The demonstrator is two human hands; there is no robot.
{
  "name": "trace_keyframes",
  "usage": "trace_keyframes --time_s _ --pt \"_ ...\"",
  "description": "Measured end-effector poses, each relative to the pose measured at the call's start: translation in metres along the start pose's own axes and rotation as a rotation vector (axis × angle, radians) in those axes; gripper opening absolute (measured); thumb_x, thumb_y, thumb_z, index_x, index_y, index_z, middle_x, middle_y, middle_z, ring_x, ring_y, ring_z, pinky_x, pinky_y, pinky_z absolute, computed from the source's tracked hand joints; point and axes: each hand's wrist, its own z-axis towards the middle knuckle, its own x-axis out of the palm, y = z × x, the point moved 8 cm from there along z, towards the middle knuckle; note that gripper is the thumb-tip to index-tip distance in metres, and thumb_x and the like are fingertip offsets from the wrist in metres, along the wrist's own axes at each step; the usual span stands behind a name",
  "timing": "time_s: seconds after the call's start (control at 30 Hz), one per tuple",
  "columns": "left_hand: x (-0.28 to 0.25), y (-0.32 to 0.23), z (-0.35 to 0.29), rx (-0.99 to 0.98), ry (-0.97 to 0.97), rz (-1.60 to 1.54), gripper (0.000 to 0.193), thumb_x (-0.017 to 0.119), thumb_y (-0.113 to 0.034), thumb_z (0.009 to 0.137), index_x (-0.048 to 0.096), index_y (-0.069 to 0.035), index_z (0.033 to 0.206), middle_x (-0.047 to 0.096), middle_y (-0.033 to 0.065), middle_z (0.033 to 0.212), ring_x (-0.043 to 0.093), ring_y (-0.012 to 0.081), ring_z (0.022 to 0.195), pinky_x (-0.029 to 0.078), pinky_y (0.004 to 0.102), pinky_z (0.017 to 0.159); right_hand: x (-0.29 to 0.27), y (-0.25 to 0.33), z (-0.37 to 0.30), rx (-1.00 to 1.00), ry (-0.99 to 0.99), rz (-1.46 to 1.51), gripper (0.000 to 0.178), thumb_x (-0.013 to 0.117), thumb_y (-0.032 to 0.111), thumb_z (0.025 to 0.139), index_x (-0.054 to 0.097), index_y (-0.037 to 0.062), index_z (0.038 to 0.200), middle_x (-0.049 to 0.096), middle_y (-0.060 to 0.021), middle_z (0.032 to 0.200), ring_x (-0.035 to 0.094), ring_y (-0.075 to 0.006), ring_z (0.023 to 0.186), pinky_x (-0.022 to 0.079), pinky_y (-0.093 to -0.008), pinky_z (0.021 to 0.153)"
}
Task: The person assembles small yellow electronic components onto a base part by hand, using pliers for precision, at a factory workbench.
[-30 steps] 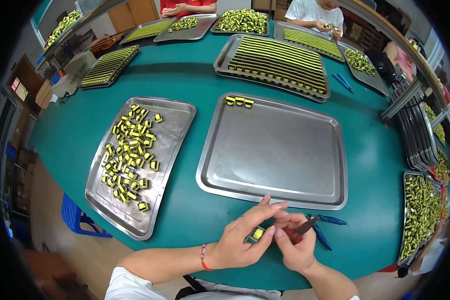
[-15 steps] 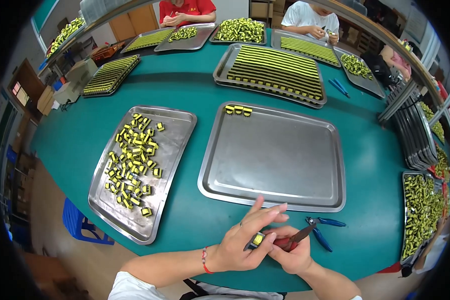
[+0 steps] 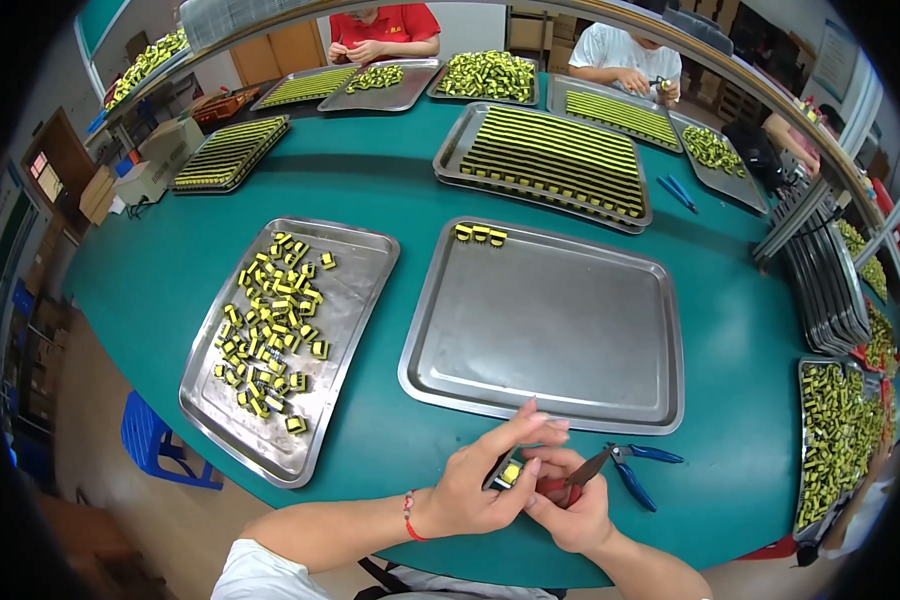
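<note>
Between the thumb and fingers of my left hand (image 3: 470,488) is a small yellow-and-black transformer (image 3: 510,473) with its yellow top showing. My right hand (image 3: 575,518) is closed round red-handled pliers (image 3: 590,469), whose dark jaws point up and to the right. Both hands are close together in front of a metal tray (image 3: 545,330), which carries three transformers (image 3: 480,235) in a row at its upper left corner. To the left, a second tray (image 3: 355,290) bears a loose heap of the same transformers (image 3: 270,325).
Blue-handled cutters (image 3: 635,485) lie right of my hands. Stacked trays of ordered transformers (image 3: 555,155) stand beyond, near blue tweezers (image 3: 678,194). A full tray (image 3: 832,440) and upright trays (image 3: 820,275) are at right. Two people work across the green table (image 3: 740,330).
My view has shifted slightly, so the trays appear a little lower. My hands keep nearly the same pose, still holding the transformer and the pliers.
</note>
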Motion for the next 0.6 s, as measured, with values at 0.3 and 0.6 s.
trace_keyframes --time_s 0.3,0.6 --pt "0.0032 0.0071 -0.0035 -0.035 -0.017 -0.091 0.068 0.054 0.009 0.09 0.023 0.0 0.15 0.064 0.0196 0.116 0.064 0.0325 0.114 0.05 0.0406 0.099 -0.0036 -0.0079 -0.0004 0.006 -0.027 0.046 0.044 0.061 -0.009 0.09 0.045 -0.0033 0.131 0.064 -0.0148 0.112 0.066 -0.0195 0.1 0.056 -0.0332 0.086" --pt "0.0089 0.009 -0.0035 -0.156 0.058 0.005 0.071 0.059 0.001 0.09 0.021 0.001 0.151 0.059 0.0227 0.123 0.058 0.0341 0.122 0.042 0.0433 0.105 -0.0055 -0.0086 -0.0031 -0.013 -0.055 -0.036 0.044 0.065 -0.008 0.088 0.049 -0.0036 0.129 0.065 -0.0115 0.106 0.065 -0.0157 0.095 0.055 -0.0295 0.084"
